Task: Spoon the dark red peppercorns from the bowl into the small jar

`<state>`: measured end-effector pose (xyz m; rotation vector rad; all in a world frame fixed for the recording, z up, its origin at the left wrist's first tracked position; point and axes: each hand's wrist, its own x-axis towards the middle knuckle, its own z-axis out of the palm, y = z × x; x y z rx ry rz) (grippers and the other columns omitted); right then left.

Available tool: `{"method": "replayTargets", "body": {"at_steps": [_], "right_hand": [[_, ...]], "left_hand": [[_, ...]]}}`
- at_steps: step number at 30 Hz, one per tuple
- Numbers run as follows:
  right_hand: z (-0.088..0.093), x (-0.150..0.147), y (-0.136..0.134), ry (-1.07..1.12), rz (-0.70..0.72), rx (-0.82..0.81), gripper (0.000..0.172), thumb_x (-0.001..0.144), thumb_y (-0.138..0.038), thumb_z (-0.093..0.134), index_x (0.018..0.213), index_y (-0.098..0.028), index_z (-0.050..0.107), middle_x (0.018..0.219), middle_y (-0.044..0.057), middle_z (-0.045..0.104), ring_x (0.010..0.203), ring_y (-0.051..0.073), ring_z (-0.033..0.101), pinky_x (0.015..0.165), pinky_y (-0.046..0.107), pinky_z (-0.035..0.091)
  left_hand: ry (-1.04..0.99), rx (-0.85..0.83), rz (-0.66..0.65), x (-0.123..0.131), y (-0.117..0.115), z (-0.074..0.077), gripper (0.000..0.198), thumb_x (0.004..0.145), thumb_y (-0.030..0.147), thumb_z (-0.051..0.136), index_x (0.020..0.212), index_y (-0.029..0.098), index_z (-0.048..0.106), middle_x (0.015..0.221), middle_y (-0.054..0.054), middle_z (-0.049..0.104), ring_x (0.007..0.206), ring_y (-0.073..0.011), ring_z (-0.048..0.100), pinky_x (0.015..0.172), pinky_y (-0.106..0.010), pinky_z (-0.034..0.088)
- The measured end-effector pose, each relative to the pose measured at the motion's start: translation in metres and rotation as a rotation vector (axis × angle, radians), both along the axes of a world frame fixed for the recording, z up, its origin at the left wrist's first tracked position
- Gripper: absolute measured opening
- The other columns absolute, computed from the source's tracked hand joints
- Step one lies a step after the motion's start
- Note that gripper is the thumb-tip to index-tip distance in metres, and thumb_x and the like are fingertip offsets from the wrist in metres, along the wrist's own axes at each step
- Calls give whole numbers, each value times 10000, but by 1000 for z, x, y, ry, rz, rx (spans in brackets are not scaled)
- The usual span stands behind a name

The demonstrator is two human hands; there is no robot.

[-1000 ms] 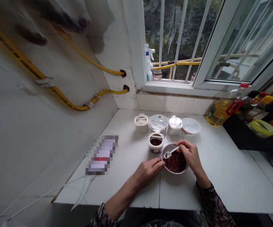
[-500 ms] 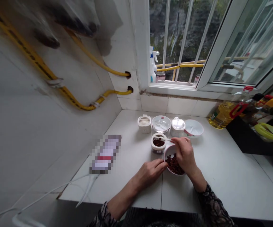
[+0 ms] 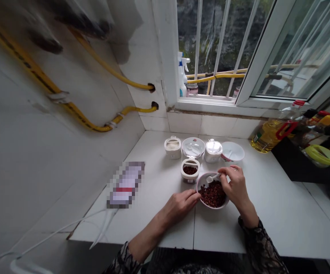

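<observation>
My right hand (image 3: 234, 185) pinches the handle of a small white spoon (image 3: 211, 179), whose head is over a bowl (image 3: 198, 182) of dark red-brown dried spice pieces (image 3: 213, 195). The spoon's head looks pale and seems to carry nothing. My left hand (image 3: 182, 203) touches the bowl's left rim with its fingertips, thumb and fingers close together. Just behind the bowl stands a small white seasoning jar (image 3: 189, 177) with its lid up and similar dark pieces inside.
Behind stand a jar of pale powder (image 3: 172, 147), a white bowl (image 3: 193, 146), a lidded jar (image 3: 213, 150) and a shallow bowl (image 3: 233, 151). An oil bottle (image 3: 263, 137) and a black rack (image 3: 285, 160) are right. A blurred-out device (image 3: 126, 184) with a white cable lies left.
My right hand has brought the spoon from the open jar's mouth down to the right, over the bowl. My left hand stays at the bowl's rim. The whole view has shifted slightly.
</observation>
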<state>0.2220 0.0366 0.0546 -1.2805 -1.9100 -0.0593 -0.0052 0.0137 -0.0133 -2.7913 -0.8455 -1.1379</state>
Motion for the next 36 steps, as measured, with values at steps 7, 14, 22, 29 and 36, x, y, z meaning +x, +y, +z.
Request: {"method": "replayTargets", "body": {"at_steps": [7,14,22,29,36], "right_hand": [[-9,-15,-2,-48,112,-210,199,821,-112,445,779,-208,614,748,11,717,682,169,630,969,424,332],[-11,-10,-2,214,-2,-313,212,788,-188,451,738,-238,651,743,20,725,833,217,635,892,382,423],[-10,-7,-1,248,-46,-248,214,783,-208,460,704,-245,655,647,15,693,795,232,624,840,383,452],[-11,-8,-1,168,-23,-177,219,794,-169,457,713,-250,643,702,10,710,755,215,627,829,378,467],[-13,-7,-1,223,-34,-208,209,790,-198,464,712,-247,651,697,21,704,792,226,631,823,384,473]], "left_hand": [[-20,5,5,1,-1,7,177,1008,175,383,1053,150,553,879,-60,670,723,-124,670,605,-191,550],[-12,12,1,0,-1,1,163,997,168,408,1066,147,554,904,-77,677,739,-134,679,608,-202,558],[-19,19,4,1,0,4,176,1004,181,396,1074,151,554,896,-66,677,744,-123,679,627,-189,562],[-3,3,9,0,0,0,168,1005,175,406,1073,148,557,904,-68,678,746,-128,677,612,-196,557],[-7,16,3,1,0,2,169,1005,170,403,1065,145,560,895,-67,675,738,-123,677,611,-189,551]]}}
